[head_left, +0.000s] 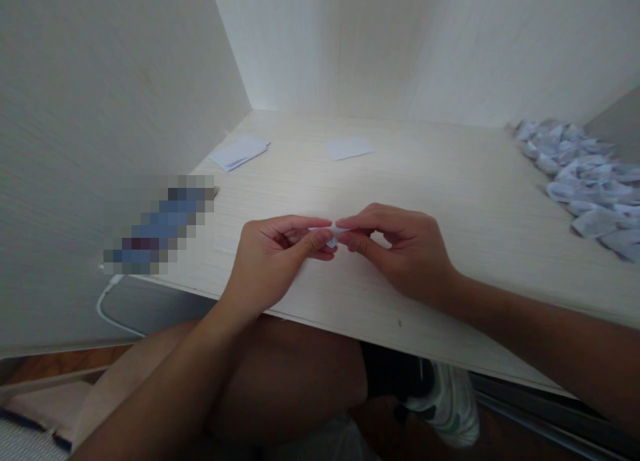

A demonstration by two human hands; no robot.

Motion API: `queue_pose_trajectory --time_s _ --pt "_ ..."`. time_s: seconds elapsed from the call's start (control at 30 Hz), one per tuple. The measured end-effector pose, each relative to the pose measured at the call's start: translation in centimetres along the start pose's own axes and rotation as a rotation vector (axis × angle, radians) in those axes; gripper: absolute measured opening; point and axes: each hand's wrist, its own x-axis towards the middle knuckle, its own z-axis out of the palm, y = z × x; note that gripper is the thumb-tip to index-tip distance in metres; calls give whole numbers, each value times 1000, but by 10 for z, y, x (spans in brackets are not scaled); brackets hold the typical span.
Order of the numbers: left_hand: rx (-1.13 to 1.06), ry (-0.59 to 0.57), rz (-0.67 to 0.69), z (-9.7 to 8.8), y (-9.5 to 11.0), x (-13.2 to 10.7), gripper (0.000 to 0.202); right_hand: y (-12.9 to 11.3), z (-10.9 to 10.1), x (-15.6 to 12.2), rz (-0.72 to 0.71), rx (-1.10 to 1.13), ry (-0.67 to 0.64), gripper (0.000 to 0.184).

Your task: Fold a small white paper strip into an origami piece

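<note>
A small white piece of paper [333, 236] is pinched between my two hands, just above the pale tabletop [300, 188]. My left hand [280, 251] grips it from the left with thumb and fingers closed. From the other side, the thumb and index finger of my right hand [405, 244] close on its right end. Most of the paper is hidden by the fingertips, so its exact folded shape cannot be made out. Beyond the hands lies a flat white paper slip [350, 148].
A small stack of white paper slips [241, 152] lies at the back left. Crumpled or folded white papers [590, 181] are heaped along the right. A blurred-out device [160, 228] with a white cable [103, 308] rests at the left edge. Walls [330, 48] enclose the tabletop.
</note>
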Motion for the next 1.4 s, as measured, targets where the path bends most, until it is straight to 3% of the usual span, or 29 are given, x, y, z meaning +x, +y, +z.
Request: queue_pose_trajectory --time_s 0.1,0.27,0.43,0.53,0.6,0.77,1.17,1.3,1.4 --pt "-105 -26 -32 -2 -5 0 9 -2 -1 1 -104 -78 -9 9" --pt "-153 -34 -66 -2 -9 0 10 -1 -2 3 -133 -15 -46 8" --pt "-149 -51 -50 -1 -8 0 6 0 -3 3 103 168 -55 6" --pt "-140 -43 -37 0 -6 -1 4 2 -1 4 286 278 -103 18" --pt "-118 -45 -37 0 -5 -1 6 2 0 4 334 287 -125 26" --pt "-47 -68 -53 0 -3 2 16 1 -2 2 308 189 -125 31" --pt "234 -107 8 -2 1 -1 11 -4 -3 4 249 79 -231 24" --pt "219 -120 -15 -3 2 0 17 -3 -7 7 192 -15 -255 24" --pt "183 -109 -35 -4 -1 1 17 1 -8 8 264 58 -259 24"
